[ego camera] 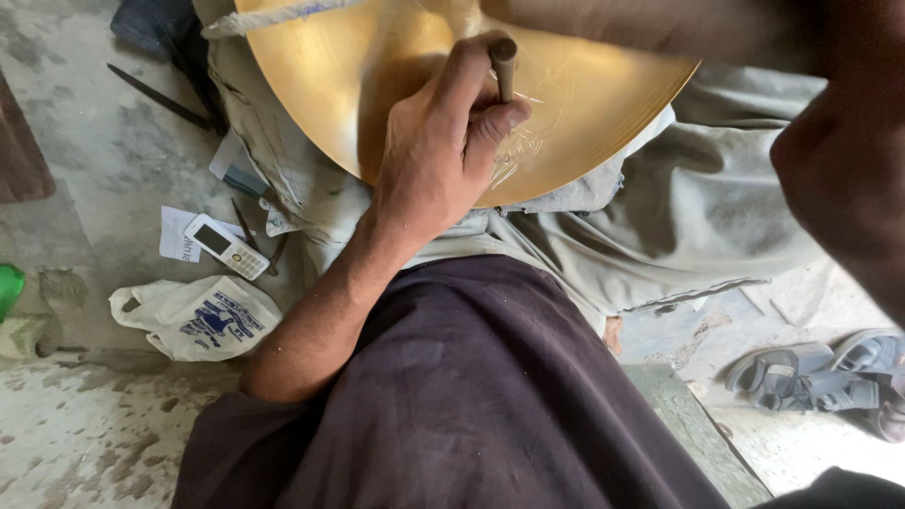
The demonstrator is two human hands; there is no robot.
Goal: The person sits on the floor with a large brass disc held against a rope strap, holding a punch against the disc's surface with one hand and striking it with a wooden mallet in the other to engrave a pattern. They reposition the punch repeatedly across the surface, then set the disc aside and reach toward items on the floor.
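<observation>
Stained concrete floor (pixel 104 170); white printed bag (pixel 198 319), white phone (pixel 226 247) on paper slip. Left hand (pixel 438 155) clamped on metal punch (pixel 504 66) over brass disc (pixel 584 104). Right hand (pixel 848 160) blurred, grip unclear.

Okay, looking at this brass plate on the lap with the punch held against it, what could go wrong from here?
1. The left hand grips the metal punch close to its top, so a missed blow could land on the fingers.
2. The brass plate rests only on cloth over the lap, so it may shift and spoil the engraved lines.
3. The right hand is blurred at the frame edge; what it holds cannot be told.
</observation>
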